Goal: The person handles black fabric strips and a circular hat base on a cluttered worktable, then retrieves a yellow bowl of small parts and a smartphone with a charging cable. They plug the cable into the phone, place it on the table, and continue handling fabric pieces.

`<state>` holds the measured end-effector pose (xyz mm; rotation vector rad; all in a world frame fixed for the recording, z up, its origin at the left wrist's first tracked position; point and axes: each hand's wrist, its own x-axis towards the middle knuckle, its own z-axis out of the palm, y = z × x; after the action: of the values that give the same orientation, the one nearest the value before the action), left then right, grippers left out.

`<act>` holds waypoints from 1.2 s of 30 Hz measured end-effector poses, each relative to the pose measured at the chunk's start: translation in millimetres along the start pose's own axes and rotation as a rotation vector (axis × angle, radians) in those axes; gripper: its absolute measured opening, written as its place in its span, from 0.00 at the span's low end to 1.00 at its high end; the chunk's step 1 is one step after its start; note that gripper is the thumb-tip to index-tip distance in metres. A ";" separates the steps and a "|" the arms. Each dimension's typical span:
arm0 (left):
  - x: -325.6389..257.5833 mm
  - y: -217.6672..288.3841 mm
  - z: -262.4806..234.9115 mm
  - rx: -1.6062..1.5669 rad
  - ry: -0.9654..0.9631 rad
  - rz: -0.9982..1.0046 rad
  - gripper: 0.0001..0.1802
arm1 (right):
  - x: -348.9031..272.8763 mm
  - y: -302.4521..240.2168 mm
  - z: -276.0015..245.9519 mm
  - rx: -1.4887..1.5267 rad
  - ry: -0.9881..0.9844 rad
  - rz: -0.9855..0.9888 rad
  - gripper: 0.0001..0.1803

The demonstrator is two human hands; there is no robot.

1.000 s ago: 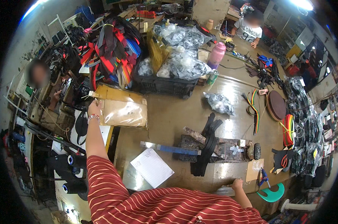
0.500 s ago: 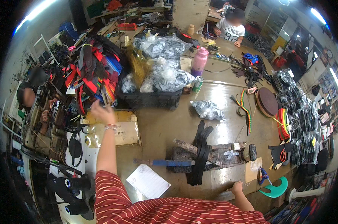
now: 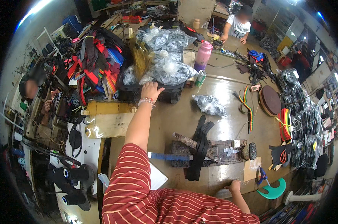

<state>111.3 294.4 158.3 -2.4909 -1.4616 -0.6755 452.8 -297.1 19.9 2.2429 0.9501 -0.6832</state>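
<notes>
My left hand (image 3: 151, 91) is at the front rim of a black plastic crate (image 3: 170, 94), fingers bent over the edge and thumb stuck out to the right. Clear bags of dark pieces (image 3: 172, 69) fill that crate, along with a bundle of yellowish strands (image 3: 140, 63). At the near table edge my right hand (image 3: 234, 186) is closed; whatever it may hold is hidden. Before it lie black straps (image 3: 198, 151) across a dark worn board (image 3: 225, 151), with a blue strip (image 3: 167, 156) at its left. My left sleeve partly covers a white sheet (image 3: 157, 177).
Left of the crate rises a heap of coloured straps (image 3: 98, 67). A pink bottle (image 3: 203, 56), a green can (image 3: 200, 78) and a small plastic bag (image 3: 209, 105) stand or lie right of it. A brown webbing roll (image 3: 269, 100) is farther right. Two other people sit nearby.
My left hand has moved right, from beside the strap heap to the crate's front rim. My left arm now covers part of the white sheet. The right hand stays at the table edge.
</notes>
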 end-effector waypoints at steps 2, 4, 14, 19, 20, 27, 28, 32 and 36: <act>-6.7 1.9 -1.7 0.015 -0.036 -0.024 0.26 | -2.5 -2.6 1.2 -0.020 0.072 0.023 0.53; -17.2 4.0 -5.4 0.016 -0.033 -0.023 0.26 | -3.5 -3.5 2.1 0.108 0.067 0.079 0.56; -60.2 10.8 -32.9 -0.101 0.046 0.016 0.21 | -0.1 0.1 8.2 0.203 0.080 0.084 0.60; -35.7 2.6 -54.8 -0.360 0.490 -0.093 0.20 | -5.1 -5.6 -0.3 0.145 0.116 0.064 0.61; -22.0 -1.2 -53.8 -0.325 0.608 -0.155 0.23 | -3.7 -5.5 -1.7 0.140 0.061 0.058 0.61; 38.8 -53.5 -39.8 -0.320 0.185 -0.508 0.23 | 21.0 4.2 19.3 0.009 0.009 -0.013 0.54; 39.1 -60.6 -48.0 -0.412 0.200 -0.571 0.23 | 21.2 3.9 25.2 -0.032 0.081 0.002 0.53; 13.3 -68.4 -108.6 -0.431 0.566 -0.501 0.24 | 15.0 1.3 26.7 0.040 0.245 0.076 0.53; -73.1 -60.0 -189.4 -0.911 0.794 -0.822 0.22 | 2.2 -3.0 -2.1 -0.024 0.080 -0.035 0.44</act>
<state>-26.3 197.5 286.7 -1.4097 -1.9860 -2.5459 452.3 -293.0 18.9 2.2516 1.0327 -0.5984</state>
